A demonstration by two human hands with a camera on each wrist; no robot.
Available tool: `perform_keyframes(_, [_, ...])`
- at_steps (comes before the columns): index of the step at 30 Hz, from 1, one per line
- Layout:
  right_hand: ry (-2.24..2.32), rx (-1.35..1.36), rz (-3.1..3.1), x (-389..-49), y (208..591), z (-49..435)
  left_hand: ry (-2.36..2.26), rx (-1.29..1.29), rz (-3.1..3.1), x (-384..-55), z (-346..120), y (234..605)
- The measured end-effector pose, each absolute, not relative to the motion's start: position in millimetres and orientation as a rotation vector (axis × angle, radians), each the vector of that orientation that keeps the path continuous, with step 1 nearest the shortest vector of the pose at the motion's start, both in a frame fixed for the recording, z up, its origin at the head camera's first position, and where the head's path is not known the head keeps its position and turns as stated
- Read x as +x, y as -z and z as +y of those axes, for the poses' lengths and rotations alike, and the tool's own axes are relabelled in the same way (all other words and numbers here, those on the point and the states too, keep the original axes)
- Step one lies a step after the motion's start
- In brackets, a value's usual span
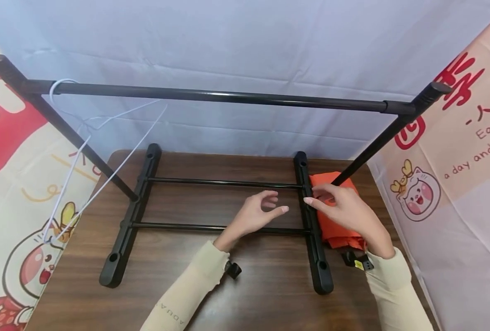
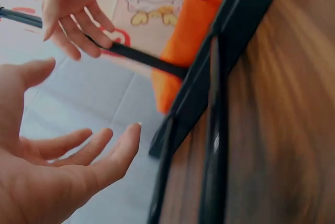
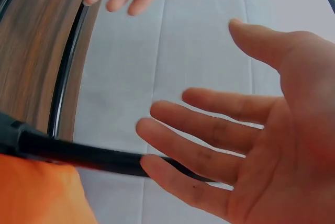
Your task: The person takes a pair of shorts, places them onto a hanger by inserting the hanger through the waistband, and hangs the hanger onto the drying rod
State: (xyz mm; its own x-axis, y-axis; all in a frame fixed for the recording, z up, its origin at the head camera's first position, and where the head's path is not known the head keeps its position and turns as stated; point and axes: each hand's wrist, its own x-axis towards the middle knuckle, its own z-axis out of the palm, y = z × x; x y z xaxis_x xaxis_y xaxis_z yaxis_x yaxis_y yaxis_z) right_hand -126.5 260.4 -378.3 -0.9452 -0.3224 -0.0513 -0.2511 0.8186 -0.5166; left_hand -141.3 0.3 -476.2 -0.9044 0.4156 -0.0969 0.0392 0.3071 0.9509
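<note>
A black garment rack (image 1: 228, 96) stands on the wooden table. From the left end of its top bar hangs a white hanger (image 1: 69, 177). My left hand (image 1: 255, 214) is over the lower crossbars, its fingers loosely bent and nothing held. My right hand (image 1: 348, 211) hovers above a folded orange cloth (image 1: 338, 232), close to the rack's right foot (image 1: 315, 253). In the right wrist view its fingers (image 3: 209, 130) are spread with an empty palm. The orange cloth (image 2: 183, 41) also shows behind the rack foot in the left wrist view.
The rack's slanted right post (image 1: 377, 142) rises beside my right hand. Its left foot (image 1: 125, 234) rests on the table (image 1: 245, 285). A pale curtain (image 1: 236, 46) hangs behind, and printed cloth panels (image 1: 456, 161) stand on both sides.
</note>
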Motion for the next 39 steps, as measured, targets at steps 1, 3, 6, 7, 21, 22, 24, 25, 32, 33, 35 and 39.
perform_keyframes(1, [0.780, -0.456, 2.852, -125, 379, 263, -1.660, 0.385, 2.203, -140, 4, 478])
perform_keyframes(3, [0.776, -0.455, 2.826, -123, 382, 269, -1.728, 0.338, 2.093, -137, 12, 483])
perform_keyframes(6, [0.772, -0.422, 2.799, -121, 385, 282, -1.826, 0.285, 1.935, -133, 24, 490])
perform_keyframes(7, [0.767, -0.407, 2.800, -120, 386, 287, -1.849, 0.276, 1.897, -132, 28, 492])
perform_keyframes(21, [0.801, -0.136, 2.842, -112, 410, 331, -1.942, 0.127, 1.740, -121, 79, 506])
perform_keyframes(22, [0.810, -0.125, 2.858, -113, 414, 334, -1.953, 0.104, 1.739, -120, 83, 508])
perform_keyframes(24, [0.838, -0.102, 2.896, -115, 423, 340, -1.967, 0.071, 1.744, -120, 90, 510])
perform_keyframes(25, [0.851, -0.091, 2.919, -116, 427, 343, -1.970, 0.058, 1.745, -121, 94, 511])
perform_keyframes(32, [0.935, 0.110, 2.919, -126, 448, 362, -1.979, 0.001, 1.754, -126, 110, 511])
perform_keyframes(33, [0.939, 0.149, 2.889, -127, 450, 364, -1.985, -0.013, 1.758, -126, 112, 510])
perform_keyframes(35, [0.951, 0.228, 2.808, -129, 455, 368, -1.983, -0.039, 1.776, -127, 116, 507])
perform_keyframes(39, [1.011, 0.379, 2.641, -131, 464, 374, -1.954, -0.101, 1.798, -128, 125, 501])
